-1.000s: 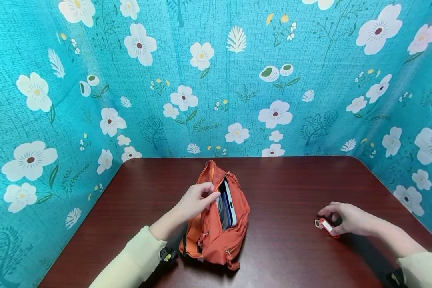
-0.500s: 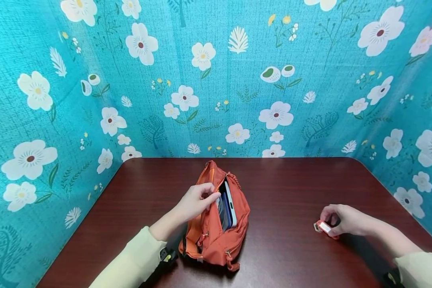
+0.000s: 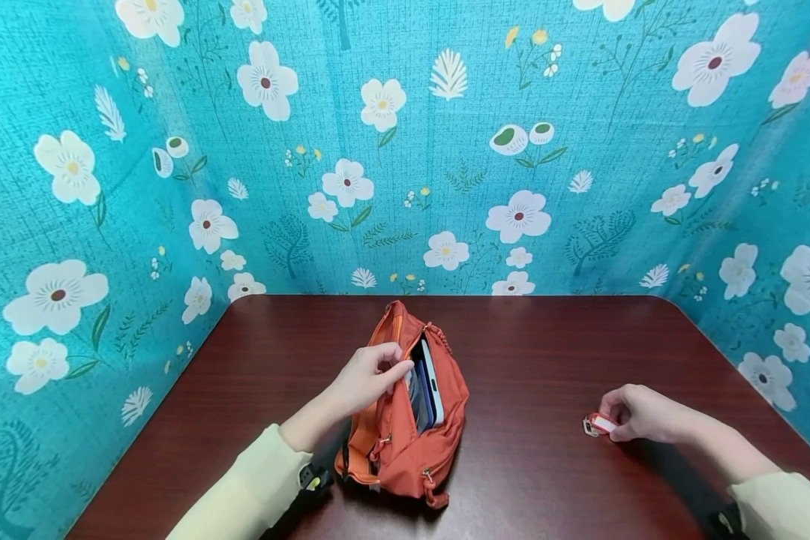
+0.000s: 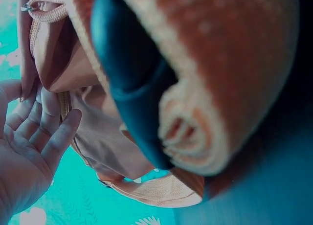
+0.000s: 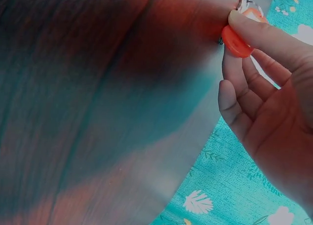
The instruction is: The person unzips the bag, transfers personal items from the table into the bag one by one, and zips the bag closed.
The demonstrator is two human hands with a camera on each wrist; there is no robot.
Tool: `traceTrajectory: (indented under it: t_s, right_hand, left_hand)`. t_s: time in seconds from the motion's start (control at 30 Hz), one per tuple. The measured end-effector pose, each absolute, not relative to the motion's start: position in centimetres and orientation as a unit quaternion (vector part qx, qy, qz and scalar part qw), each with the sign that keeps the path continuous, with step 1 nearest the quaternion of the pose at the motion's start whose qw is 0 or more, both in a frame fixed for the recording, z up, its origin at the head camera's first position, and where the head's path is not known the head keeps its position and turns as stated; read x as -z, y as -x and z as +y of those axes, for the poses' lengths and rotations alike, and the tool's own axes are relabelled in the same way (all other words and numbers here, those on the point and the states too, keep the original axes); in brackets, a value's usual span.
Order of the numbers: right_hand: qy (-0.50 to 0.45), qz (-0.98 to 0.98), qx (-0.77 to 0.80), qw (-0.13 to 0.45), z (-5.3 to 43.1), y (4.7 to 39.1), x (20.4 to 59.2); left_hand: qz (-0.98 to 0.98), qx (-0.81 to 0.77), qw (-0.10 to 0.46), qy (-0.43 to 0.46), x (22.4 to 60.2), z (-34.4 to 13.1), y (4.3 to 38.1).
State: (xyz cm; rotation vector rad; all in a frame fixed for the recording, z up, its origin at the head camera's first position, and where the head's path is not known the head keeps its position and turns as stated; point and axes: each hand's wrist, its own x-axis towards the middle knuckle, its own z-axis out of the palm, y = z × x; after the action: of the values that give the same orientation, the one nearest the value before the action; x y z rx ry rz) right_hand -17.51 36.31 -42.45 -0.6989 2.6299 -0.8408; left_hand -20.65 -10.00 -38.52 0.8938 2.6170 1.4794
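On the table lies an orange-red waist bag, its zipped pocket gaping. My left hand pinches the pocket's left edge and keeps it pulled aside; in the left wrist view, fingers sit at the fabric edge. Inside the pocket show a phone-like thing with a pale frame and a dark blue flat item. Out to the right, my right hand pinches a small red key tag with a white label and metal end, just above the table. Its red plastic back shows between thumb and fingers.
The dark red-brown table has rounded far corners. A turquoise flowered curtain encloses its back and sides. Orange straps and zip pulls hang from the bag's near end.
The right hand's fingers have closed more tightly on the key tag, which has shifted slightly left and turned. The left hand and bag have stayed in place.
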Motion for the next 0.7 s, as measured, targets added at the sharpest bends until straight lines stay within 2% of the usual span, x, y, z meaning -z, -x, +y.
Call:
traceTrajectory:
  t_s: [0.7]
  right_hand:
    - [0.264,0.91,0.301,0.109,35.89,18.12,41.49]
  left_hand:
    - [0.836,-0.47,0.01,-0.284,38.49,-10.01,20.71]
